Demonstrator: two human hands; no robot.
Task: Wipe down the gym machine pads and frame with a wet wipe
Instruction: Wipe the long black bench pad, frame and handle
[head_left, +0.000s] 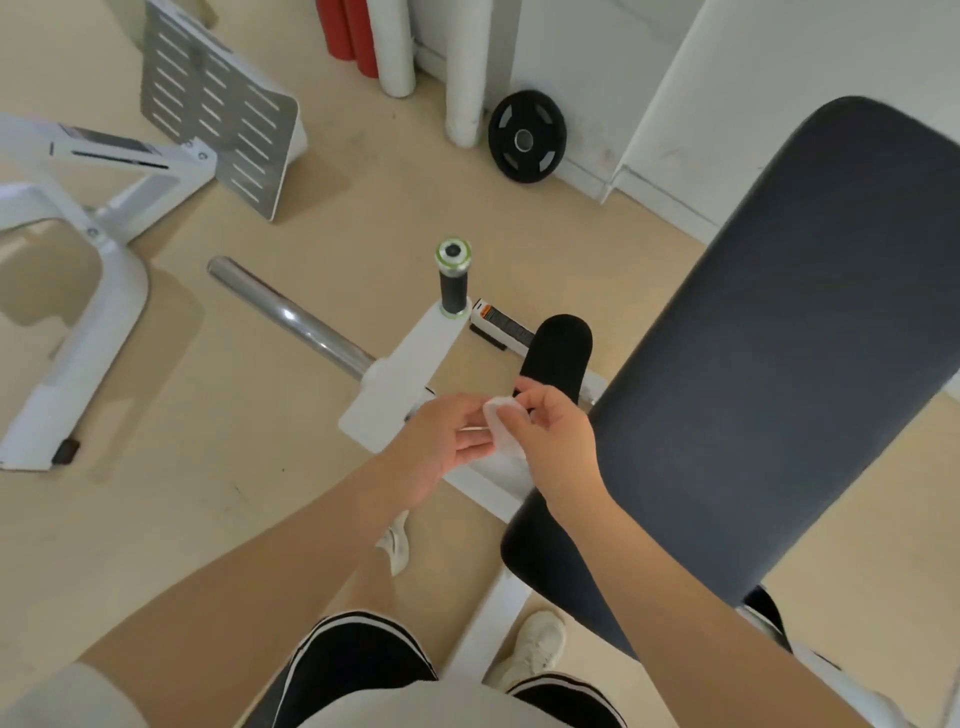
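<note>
A small white wet wipe (500, 423) is pinched between both hands at the centre of the view. My left hand (444, 441) holds its lower left side and my right hand (556, 447) grips its upper edge with the fingertips. The hands hover over the white frame (387, 387) of the gym machine. A large dark padded back pad (779, 353) fills the right side. A smaller black pad (558, 353) lies just beyond my right hand. An upright black handle with a green ring (453, 278) rises from the frame.
A chrome bar (288, 317) juts left from the frame. Another white machine with a slotted metal footplate (218, 104) stands at the upper left. A black weight plate (526, 136) leans on the wall, beside red and white rolls (363, 36). My white shoes (535, 649) stand on beige floor.
</note>
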